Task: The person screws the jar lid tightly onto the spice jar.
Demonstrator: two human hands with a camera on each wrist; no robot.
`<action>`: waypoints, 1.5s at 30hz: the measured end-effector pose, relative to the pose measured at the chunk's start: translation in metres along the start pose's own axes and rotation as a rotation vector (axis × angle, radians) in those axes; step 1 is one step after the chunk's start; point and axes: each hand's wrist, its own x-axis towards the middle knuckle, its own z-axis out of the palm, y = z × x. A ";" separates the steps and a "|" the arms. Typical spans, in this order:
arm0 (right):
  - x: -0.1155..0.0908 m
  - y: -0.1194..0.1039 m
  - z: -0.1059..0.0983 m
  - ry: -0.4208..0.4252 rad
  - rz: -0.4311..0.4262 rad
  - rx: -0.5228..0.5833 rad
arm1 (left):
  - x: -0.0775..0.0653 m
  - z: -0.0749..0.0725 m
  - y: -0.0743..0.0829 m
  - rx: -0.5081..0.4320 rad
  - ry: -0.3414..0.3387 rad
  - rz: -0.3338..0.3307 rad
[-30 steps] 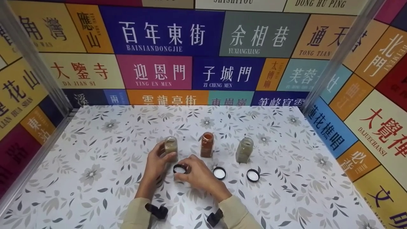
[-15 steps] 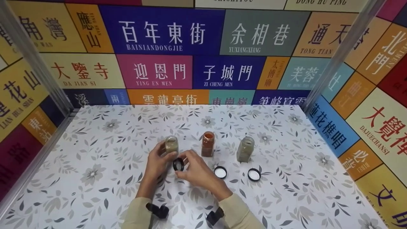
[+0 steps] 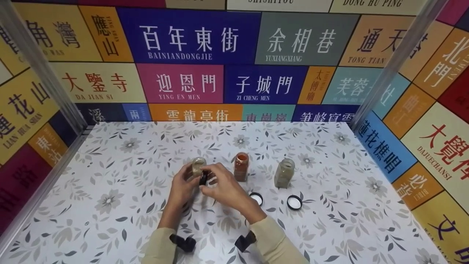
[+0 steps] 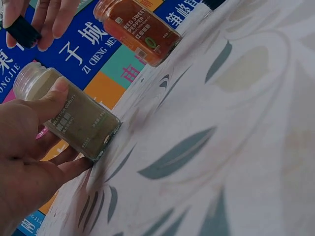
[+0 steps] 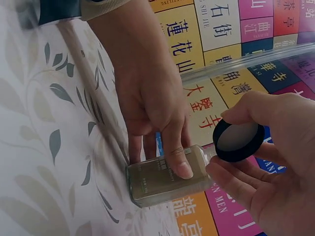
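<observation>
My left hand grips a square glass spice jar of beige-green powder, its mouth uncovered. In the left wrist view the thumb lies across the label of this jar, whose base meets the table. My right hand pinches a round black lid, held on edge close to the jar's neck. From the right wrist, the lid shows its pale inner side and is apart from the jar mouth.
To the right stand an uncovered red sweet pepper jar and another uncovered jar of greenish powder. In front of them lie two black lids, white liners up. Walls with coloured signs enclose the flower-patterned table.
My right hand has raised the lid from near the table towards the jar's mouth, turning it from liner-up to on edge. The left hand keeps its hold on the jar.
</observation>
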 end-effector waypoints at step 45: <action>0.039 0.000 0.006 0.289 -0.075 0.205 | 0.001 -0.002 0.000 0.066 -0.010 -0.010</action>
